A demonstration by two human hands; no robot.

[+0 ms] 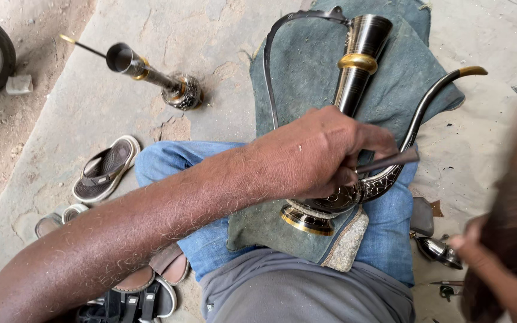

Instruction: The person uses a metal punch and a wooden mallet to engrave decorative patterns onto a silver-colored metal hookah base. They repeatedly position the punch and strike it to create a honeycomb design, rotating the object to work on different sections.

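Metalwork rested across your lap: an ornate ewer [354, 119] with gold bands lay on a grey cloth [306, 66] over your jeans [169, 161]. Your left hand [324, 152] closed its fingers around a thin metal tool [390, 161], its tip against the ewer's engraved belly. Your right hand [480, 245] appeared blurred at the frame's edge, its fingers impossible to read. A second vessel [151, 75] lay on the concrete near a sandal [106, 167].
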